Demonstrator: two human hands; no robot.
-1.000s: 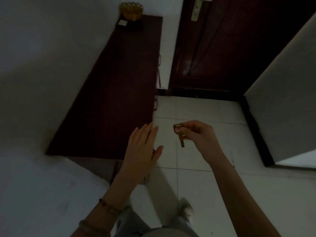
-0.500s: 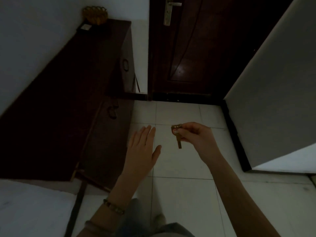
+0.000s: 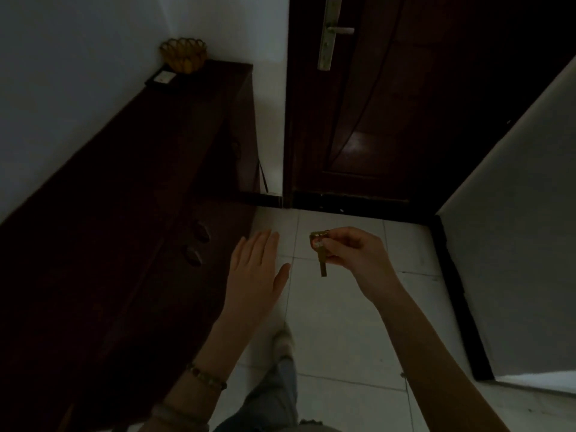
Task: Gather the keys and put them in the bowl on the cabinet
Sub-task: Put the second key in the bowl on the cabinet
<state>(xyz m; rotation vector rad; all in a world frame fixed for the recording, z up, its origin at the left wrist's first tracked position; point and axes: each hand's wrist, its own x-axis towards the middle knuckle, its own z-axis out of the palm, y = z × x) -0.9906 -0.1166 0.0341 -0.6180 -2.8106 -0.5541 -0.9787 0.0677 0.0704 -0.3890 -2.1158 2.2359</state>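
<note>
My right hand [image 3: 352,254] pinches a brass key [image 3: 321,260] by its head, and the blade hangs straight down over the tiled floor. My left hand [image 3: 255,272] is flat and empty, fingers together, just left of the key and beside the cabinet front. A yellow scalloped bowl [image 3: 184,56] stands at the far end of the dark wooden cabinet [image 3: 131,169], against the white wall. What lies inside the bowl is hidden from here.
A small dark pad with a white card [image 3: 163,78] lies in front of the bowl. A dark wooden door [image 3: 405,104] with a metal handle [image 3: 330,32] closes the hallway ahead. A white wall [image 3: 514,229] juts in at the right. My foot [image 3: 282,341] is on the pale tiles.
The view has turned and moved along the hallway, so the cabinet and bowl have shifted in the frame. Both hands keep the same pose, the key still hanging from my right fingers.
</note>
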